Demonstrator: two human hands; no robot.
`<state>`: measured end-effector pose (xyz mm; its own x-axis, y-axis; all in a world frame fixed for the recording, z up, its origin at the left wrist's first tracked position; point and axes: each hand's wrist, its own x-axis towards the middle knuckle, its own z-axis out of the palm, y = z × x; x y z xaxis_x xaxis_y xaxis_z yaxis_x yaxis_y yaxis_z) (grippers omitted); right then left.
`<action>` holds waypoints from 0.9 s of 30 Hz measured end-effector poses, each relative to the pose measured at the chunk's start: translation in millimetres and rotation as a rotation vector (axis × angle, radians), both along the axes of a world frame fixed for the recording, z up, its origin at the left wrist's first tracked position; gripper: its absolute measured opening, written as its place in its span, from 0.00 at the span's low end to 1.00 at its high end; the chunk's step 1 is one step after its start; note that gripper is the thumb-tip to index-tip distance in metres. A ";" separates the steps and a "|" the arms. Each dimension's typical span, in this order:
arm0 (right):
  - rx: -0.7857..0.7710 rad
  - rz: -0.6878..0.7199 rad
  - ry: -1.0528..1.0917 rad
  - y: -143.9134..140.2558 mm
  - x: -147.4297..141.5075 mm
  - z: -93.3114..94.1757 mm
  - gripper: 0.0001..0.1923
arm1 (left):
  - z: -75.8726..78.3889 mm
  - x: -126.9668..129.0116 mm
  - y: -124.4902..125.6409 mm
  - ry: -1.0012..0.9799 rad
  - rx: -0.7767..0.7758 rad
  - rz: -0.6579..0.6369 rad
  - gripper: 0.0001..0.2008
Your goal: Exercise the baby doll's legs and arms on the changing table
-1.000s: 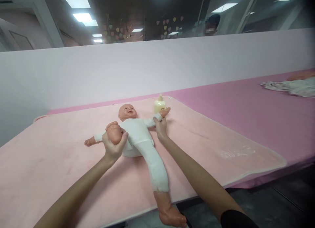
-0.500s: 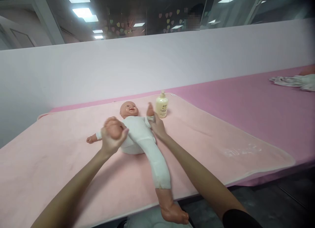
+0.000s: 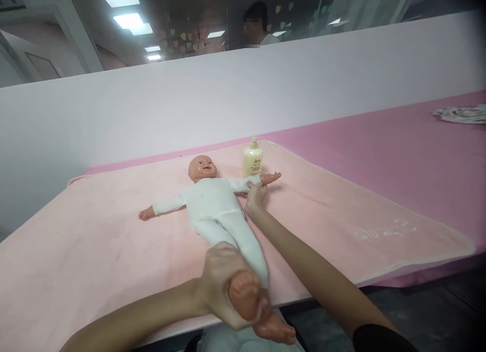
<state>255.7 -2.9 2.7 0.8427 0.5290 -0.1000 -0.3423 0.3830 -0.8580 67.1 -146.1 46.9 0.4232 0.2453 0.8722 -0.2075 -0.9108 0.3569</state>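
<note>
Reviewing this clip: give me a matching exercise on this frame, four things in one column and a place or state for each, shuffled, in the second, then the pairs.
Things:
1. left hand
2. right hand
3. lotion bottle
4. patterned cloth

Places or states:
A. upright on the pink blanket, beyond the doll's outstretched arm
B. wrapped around the doll's foot at the near table edge
C. lying far off on the darker pink table cover, at the right edge of the view
D. on the doll's arm, near its wrist

Pairs: 1-B, 2-D, 3-A, 4-C

A white-suited doll point(image 3: 216, 207) lies on a pale pink blanket point(image 3: 114, 230) beside a cream-yellow bottle point(image 3: 252, 160).
</note>
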 end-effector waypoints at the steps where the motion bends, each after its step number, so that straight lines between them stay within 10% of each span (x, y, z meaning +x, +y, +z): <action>1: -0.007 0.004 -0.018 -0.3 0.2 -0.2 0.28 | -2.9 2.3 -2.7 0.044 0.049 -0.020 0.07; 8: -0.044 0.283 -1.040 -9.4 -8.9 3.7 0.25 | 36.4 -21.5 56.1 -0.089 -0.188 0.183 0.11; 11: -0.091 0.375 -1.333 -16.1 -15.7 6.9 0.30 | 24.5 -25.3 95.6 -0.099 -0.303 0.353 0.12; 17: -0.095 0.310 -0.990 -13.9 -16.7 2.5 0.22 | 12.5 -24.6 109.7 -0.173 -0.380 0.368 0.10; 21: -0.059 0.197 -0.525 -1.6 -10.0 -5.8 0.20 | 25.5 -18.9 46.9 -0.141 -0.214 0.208 0.10; 27: -0.107 -0.066 -0.106 12.9 9.6 -23.2 0.32 | -11.6 6.4 -26.1 0.003 -0.032 0.110 0.13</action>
<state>265.3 10.0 -20.5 0.8840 0.4634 -0.0613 -0.2246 0.3062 -0.9251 73.5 -172.2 35.2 0.3952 0.3179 0.8618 -0.1057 -0.9162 0.3865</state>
